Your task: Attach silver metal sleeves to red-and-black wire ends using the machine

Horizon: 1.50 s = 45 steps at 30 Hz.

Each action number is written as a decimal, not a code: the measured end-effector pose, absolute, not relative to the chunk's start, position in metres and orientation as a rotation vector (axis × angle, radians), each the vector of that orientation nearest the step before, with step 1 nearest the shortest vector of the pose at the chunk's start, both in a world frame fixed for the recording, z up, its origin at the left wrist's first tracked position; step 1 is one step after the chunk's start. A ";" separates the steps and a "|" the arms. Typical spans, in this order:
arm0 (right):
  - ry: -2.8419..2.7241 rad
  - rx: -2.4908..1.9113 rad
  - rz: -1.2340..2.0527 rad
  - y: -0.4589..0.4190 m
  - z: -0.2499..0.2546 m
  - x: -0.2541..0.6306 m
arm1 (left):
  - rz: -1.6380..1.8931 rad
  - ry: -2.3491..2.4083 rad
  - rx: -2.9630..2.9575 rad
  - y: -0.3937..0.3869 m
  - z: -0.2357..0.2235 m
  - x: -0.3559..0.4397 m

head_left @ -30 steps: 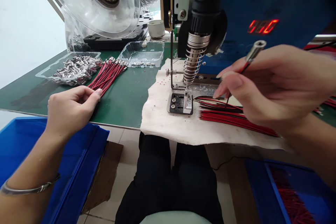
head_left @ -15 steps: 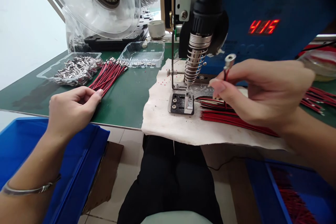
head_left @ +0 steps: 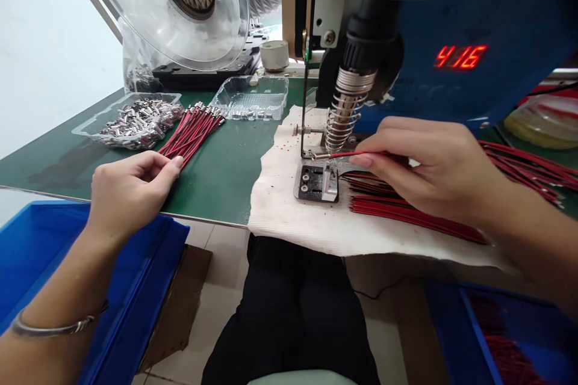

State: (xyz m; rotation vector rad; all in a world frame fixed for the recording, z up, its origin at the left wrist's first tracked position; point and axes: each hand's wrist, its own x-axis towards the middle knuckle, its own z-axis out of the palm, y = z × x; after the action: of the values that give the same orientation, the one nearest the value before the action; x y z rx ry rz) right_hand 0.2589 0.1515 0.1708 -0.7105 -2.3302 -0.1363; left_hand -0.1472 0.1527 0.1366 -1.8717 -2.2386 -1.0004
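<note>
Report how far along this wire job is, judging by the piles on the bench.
Looks done: a bundle of capped wires lies by the left hand, metal ends fitted. In hand: the right hand holds one red wire with its tip under the coiled heater nozzle, above the metal fixture. Left: a spread of red wires on the cloth and a tray of metal caps.

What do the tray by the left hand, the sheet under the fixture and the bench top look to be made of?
Tray: thin clear plastic, glossy, its contents showing through the wall. Sheet: off-white woven cloth, ragged edges, ribbed texture, stained. Bench top: green matte mat, probably rubber or vinyl, with soft reflections.
</note>
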 end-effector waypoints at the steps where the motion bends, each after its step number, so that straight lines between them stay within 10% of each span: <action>1: -2.324 -0.721 -0.143 0.152 0.171 0.259 | -0.999 -2.243 -1.873 0.152 0.137 -0.147; 45: -2.502 -0.787 0.005 0.153 0.164 0.264 | -0.561 -2.273 -1.902 0.171 0.179 -0.164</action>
State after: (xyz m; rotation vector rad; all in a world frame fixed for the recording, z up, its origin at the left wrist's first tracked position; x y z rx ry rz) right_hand 0.2637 0.1531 0.1644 -0.7871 -2.5022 0.0052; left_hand -0.1642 0.1706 0.1792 -1.9018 -2.2729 -0.5614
